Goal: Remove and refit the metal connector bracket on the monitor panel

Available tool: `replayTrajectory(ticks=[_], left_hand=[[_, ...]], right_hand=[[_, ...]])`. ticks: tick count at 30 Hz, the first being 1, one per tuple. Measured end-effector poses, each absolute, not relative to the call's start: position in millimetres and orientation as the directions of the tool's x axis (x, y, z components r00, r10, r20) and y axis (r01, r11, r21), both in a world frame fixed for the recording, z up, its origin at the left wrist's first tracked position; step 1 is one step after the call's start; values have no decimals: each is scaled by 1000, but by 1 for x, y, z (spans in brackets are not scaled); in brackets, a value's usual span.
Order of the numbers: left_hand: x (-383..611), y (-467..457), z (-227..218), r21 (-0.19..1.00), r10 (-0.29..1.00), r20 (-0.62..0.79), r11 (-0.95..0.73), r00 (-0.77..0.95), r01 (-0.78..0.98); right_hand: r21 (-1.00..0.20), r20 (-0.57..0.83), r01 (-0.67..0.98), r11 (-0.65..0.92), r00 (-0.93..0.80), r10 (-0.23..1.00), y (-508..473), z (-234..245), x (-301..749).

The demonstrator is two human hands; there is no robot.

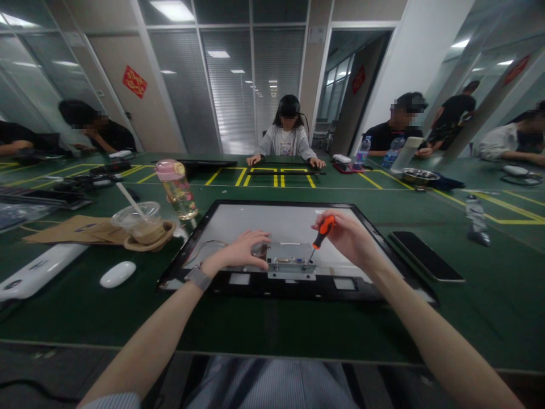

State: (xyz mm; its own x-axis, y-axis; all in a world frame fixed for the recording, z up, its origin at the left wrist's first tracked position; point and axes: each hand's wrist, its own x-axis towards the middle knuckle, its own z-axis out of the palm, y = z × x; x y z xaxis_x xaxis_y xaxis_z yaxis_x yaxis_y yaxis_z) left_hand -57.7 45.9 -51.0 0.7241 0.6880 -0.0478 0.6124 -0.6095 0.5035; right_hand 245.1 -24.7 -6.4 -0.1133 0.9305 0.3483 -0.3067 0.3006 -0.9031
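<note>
A monitor panel (238, 224) lies face down on the green table, its grey metal back up. A small silver board (292, 262) with connector ports sits at its near edge. My left hand (242, 251) rests on the panel with fingers curled against the left end of that board. My right hand (347, 236) grips an orange-handled screwdriver (322, 233), its tip pointing down at the board's right side.
A plastic cup with a straw (140, 222), a pink-lidded bottle (179, 190) and a white mouse (117, 274) stand to the left. A dark phone (426, 255) lies to the right. Several other people sit around the table; one opposite works on a black frame (281, 170).
</note>
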Motion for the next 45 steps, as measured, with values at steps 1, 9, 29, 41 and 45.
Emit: replayTrajectory(ticks=[1,9,29,41,45], left_hand=[[-58,46,-51,503,689,-47,-609,723,613],[-59,48,-54,507,677,-37,-621,735,598],[-57,45,-49,494,689,-68,-605,722,624],[-59,47,-53,500,682,-38,-620,731,605],[-59,49,-55,497,678,-29,-628,735,599]], right_hand=[[-904,337,-319,284,-125,933,-25,-6,245],[-910,359,-241,336,-58,931,-24,-14,245],[-902,332,-357,242,-216,918,-28,-6,243],[-917,339,-282,281,-181,923,-27,-6,248],[-900,392,-244,362,-89,915,-25,-11,246]])
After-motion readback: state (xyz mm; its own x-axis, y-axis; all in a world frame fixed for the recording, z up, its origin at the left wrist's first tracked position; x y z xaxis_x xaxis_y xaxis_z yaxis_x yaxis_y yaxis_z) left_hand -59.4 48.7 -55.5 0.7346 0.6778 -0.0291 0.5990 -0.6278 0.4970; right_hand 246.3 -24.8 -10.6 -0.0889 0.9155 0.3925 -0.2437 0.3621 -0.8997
